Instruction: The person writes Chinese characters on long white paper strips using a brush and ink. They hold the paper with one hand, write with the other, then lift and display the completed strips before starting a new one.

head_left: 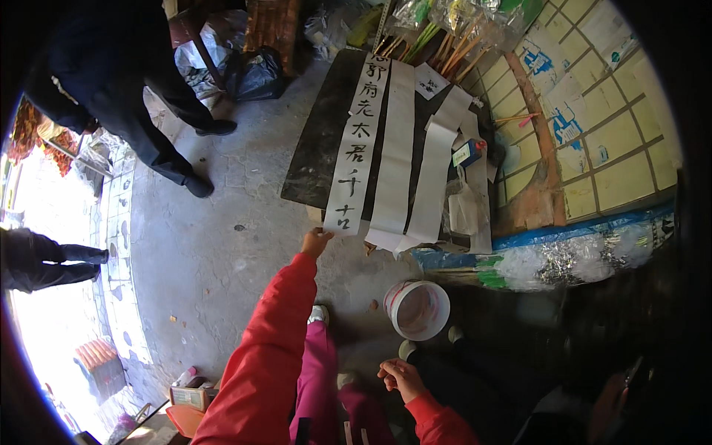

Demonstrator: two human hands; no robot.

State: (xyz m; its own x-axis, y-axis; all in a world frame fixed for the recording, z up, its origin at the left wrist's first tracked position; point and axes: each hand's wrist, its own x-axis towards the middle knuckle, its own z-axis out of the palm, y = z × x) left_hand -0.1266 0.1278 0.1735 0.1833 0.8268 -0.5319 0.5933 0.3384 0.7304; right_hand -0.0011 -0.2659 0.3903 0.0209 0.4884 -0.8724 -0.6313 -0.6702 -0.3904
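Observation:
My left hand (317, 239) pinches the lower end of a long white paper strip (352, 144) bearing large black brush characters. It lies on a dark board (315, 141), beside other blank white strips (389, 148), some folded or overlapping. A blue box (466, 153) and a small white bag (463, 209) sit on the paper at the right. My right hand (399, 378) is held low, below a white bucket (415, 310) in the view, its fingers curled with nothing visible in them.
A person in dark clothes (122, 74) stands at upper left, another's legs (55, 259) at far left, another's hand (604, 400) at lower right. Wrapped stems (445, 44) lie behind the board. A tiled wall (601, 119) borders the right; a low box (189, 399) is at lower left.

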